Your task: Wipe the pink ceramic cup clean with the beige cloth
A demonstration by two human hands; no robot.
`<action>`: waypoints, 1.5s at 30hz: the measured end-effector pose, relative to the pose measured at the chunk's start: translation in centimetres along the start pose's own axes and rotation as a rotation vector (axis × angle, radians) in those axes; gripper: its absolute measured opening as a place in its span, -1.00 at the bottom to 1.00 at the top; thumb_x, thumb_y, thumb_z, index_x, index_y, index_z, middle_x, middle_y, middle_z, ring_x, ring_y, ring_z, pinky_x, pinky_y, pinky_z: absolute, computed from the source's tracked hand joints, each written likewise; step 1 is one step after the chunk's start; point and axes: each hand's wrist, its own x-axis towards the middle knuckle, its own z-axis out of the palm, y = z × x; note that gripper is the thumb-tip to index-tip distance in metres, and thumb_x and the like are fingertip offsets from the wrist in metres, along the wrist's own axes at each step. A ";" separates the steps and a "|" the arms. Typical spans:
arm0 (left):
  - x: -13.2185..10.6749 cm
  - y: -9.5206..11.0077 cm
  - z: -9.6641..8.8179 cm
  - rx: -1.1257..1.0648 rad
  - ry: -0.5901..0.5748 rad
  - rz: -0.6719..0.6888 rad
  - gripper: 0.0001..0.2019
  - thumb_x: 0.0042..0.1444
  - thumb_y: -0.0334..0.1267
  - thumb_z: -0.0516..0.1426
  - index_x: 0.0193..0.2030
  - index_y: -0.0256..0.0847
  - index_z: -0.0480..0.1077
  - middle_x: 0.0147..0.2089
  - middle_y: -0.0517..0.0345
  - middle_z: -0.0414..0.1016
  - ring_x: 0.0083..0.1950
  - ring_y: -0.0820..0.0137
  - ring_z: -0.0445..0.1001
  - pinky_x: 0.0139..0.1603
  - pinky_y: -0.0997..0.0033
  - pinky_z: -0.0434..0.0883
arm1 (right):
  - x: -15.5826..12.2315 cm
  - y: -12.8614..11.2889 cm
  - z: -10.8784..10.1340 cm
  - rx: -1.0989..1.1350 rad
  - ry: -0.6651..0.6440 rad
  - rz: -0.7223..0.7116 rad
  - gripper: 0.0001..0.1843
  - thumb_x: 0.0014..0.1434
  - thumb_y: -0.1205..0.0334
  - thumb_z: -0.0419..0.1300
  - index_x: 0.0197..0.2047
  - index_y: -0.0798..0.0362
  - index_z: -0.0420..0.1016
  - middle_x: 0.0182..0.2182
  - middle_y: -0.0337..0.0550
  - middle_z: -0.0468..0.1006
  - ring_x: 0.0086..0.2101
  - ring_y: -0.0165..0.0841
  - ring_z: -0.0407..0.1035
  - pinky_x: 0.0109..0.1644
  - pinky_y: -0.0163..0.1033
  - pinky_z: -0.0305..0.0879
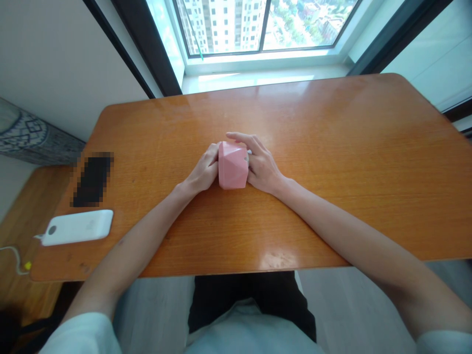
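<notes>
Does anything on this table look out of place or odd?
The dark rectangle near the table's left edge, probably a phone, looks odd because it is pixelated. Nothing looks spilled or damaged: the pink faceted block between the left hand and right hand seems intact.

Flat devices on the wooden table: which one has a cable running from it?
The white rounded rectangular device, whose thin cord leaves its left end; the pixelated black slab above it shows no cord.

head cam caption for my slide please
Left hand and right hand hold a faceted pink object on a wooden table
</notes>
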 end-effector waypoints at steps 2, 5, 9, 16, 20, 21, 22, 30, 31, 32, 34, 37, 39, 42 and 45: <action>0.0 0.0 0.1 0.062 0.032 0.022 -0.78 0.43 -0.10 0.11 0.00 -0.13 0.52 0.07 -0.03 0.62 0.11 0.13 0.53 0.29 0.02 0.53 | 0.0 0.2 0.0 0.005 -0.009 0.006 -0.70 0.47 0.34 0.15 0.09 -0.16 0.66 0.39 -0.14 0.54 0.23 -0.07 0.44 0.33 0.21 0.49; 0.1 -0.2 0.2 0.226 0.078 0.078 -0.72 0.50 -0.10 0.06 0.14 -0.10 0.52 0.24 -0.06 0.59 0.28 0.10 0.48 0.47 -0.05 0.43 | 0.0 0.5 0.2 0.011 0.006 -0.005 -0.72 0.48 0.34 0.17 0.07 -0.14 0.67 0.32 -0.09 0.59 0.21 -0.08 0.46 0.31 0.17 0.51; 0.1 -1.0 0.2 0.444 0.092 0.069 -0.60 0.53 -0.12 0.04 0.39 -0.13 0.40 0.52 -0.13 0.39 0.50 0.05 0.34 0.61 -0.13 0.28 | 0.1 0.8 0.4 0.037 0.025 0.031 -0.78 0.46 0.32 0.19 -0.04 -0.10 0.69 0.27 -0.06 0.62 0.17 -0.10 0.51 0.27 0.11 0.54; 0.1 -2.1 0.0 0.400 0.098 0.084 -0.59 0.56 -0.04 0.06 0.41 -0.05 0.45 0.46 -0.12 0.51 0.47 -0.02 0.42 0.55 -0.24 0.27 | 0.2 1.0 0.4 0.124 -0.013 0.125 -0.71 0.43 0.30 0.19 0.05 -0.12 0.72 0.28 -0.04 0.60 0.19 -0.09 0.53 0.33 0.15 0.52; -0.1 -2.1 0.1 0.372 0.114 0.119 -0.50 0.55 0.02 0.09 0.52 -0.04 0.34 0.50 -0.14 0.47 0.50 0.00 0.42 0.58 -0.21 0.27 | 0.2 0.9 0.4 0.132 0.002 0.118 -0.73 0.44 0.29 0.20 0.06 -0.14 0.71 0.27 -0.04 0.61 0.19 -0.10 0.53 0.32 0.15 0.53; -0.1 -2.1 0.2 0.348 0.120 0.141 -0.44 0.54 0.05 0.12 0.57 -0.02 0.26 0.53 -0.14 0.43 0.53 0.00 0.40 0.59 -0.21 0.26 | 0.3 0.8 0.4 0.138 0.008 0.113 -0.73 0.45 0.28 0.20 0.07 -0.13 0.71 0.27 -0.04 0.61 0.19 -0.10 0.54 0.32 0.14 0.53; -0.2 -2.0 0.2 0.319 0.125 0.166 -0.37 0.52 0.08 0.15 0.62 0.02 0.18 0.57 -0.14 0.37 0.56 0.00 0.38 0.61 -0.20 0.26 | 0.3 0.7 0.4 0.146 0.013 0.107 -0.74 0.46 0.26 0.21 0.07 -0.13 0.71 0.27 -0.03 0.62 0.19 -0.11 0.54 0.32 0.13 0.53; -0.1 -0.5 -0.4 0.357 0.037 0.480 -0.42 0.54 0.04 0.13 0.61 0.37 0.10 0.74 0.10 0.07 0.73 -0.02 0.17 0.66 -0.30 0.28 | 0.4 0.3 0.3 0.173 0.026 0.114 -0.83 0.45 0.13 0.28 -0.10 -0.07 0.72 0.16 -0.04 0.65 0.06 -0.17 0.60 0.19 0.03 0.57; -0.1 -0.4 -0.6 0.387 0.003 0.535 -0.47 0.52 0.02 0.17 0.55 0.37 0.21 0.73 0.14 0.10 0.73 -0.01 0.18 0.66 -0.30 0.28 | 0.4 0.3 0.2 0.179 0.028 0.111 -0.82 0.45 0.13 0.28 -0.15 -0.05 0.71 0.12 -0.05 0.65 0.03 -0.19 0.60 0.15 0.00 0.57; -0.2 -0.3 -0.8 0.413 -0.028 0.590 -0.52 0.49 0.00 0.21 0.49 0.36 0.31 0.71 0.15 0.14 0.71 -0.01 0.21 0.66 -0.30 0.29 | 0.4 0.2 0.1 0.190 0.029 0.112 -0.81 0.44 0.13 0.29 -0.20 -0.03 0.70 0.07 -0.06 0.66 -0.02 -0.21 0.61 0.09 -0.04 0.57; -0.4 -0.1 -1.2 0.445 -0.069 0.672 -0.60 0.47 -0.01 0.22 0.40 0.33 0.43 0.67 0.13 0.25 0.69 -0.01 0.26 0.63 -0.33 0.33 | 0.5 -0.1 -0.1 0.219 0.015 0.131 -0.75 0.41 0.13 0.31 -0.32 0.00 0.65 -0.03 -0.09 0.67 -0.14 -0.27 0.59 -0.04 -0.11 0.54; -0.7 0.2 -1.5 0.441 -0.120 0.661 -0.58 0.43 0.13 0.19 0.37 0.25 0.48 0.60 0.05 0.37 0.67 -0.10 0.29 0.58 -0.44 0.36 | 0.6 -0.4 -0.3 0.266 -0.040 0.197 -0.70 0.36 0.14 0.32 -0.43 0.02 0.58 -0.17 -0.14 0.66 -0.26 -0.31 0.53 -0.17 -0.16 0.46; -0.7 0.4 -1.6 0.423 -0.163 0.647 -0.50 0.37 0.28 0.19 0.34 0.21 0.51 0.56 0.00 0.42 0.67 -0.17 0.28 0.57 -0.49 0.34 | 0.7 -0.6 -0.5 0.312 -0.092 0.229 -0.69 0.32 0.14 0.32 -0.46 0.02 0.56 -0.23 -0.15 0.64 -0.29 -0.31 0.51 -0.20 -0.17 0.43; -0.4 0.5 -1.4 0.421 -0.218 0.635 -0.38 0.21 0.47 0.25 0.25 0.21 0.56 0.51 -0.01 0.48 0.68 -0.22 0.26 0.59 -0.54 0.28 | 0.8 -0.5 -0.6 0.379 -0.149 0.252 -0.67 0.29 0.11 0.33 -0.50 0.02 0.54 -0.28 -0.18 0.63 -0.32 -0.32 0.49 -0.23 -0.18 0.40; -0.1 0.4 -0.8 0.459 -0.253 0.571 -0.26 -0.02 0.56 0.36 0.18 0.21 0.57 0.49 0.01 0.48 0.68 -0.24 0.24 0.64 -0.58 0.16 | 0.8 -0.3 -0.6 0.394 -0.150 0.287 -0.65 0.27 0.10 0.33 -0.52 0.03 0.51 -0.33 -0.21 0.60 -0.37 -0.35 0.44 -0.27 -0.20 0.35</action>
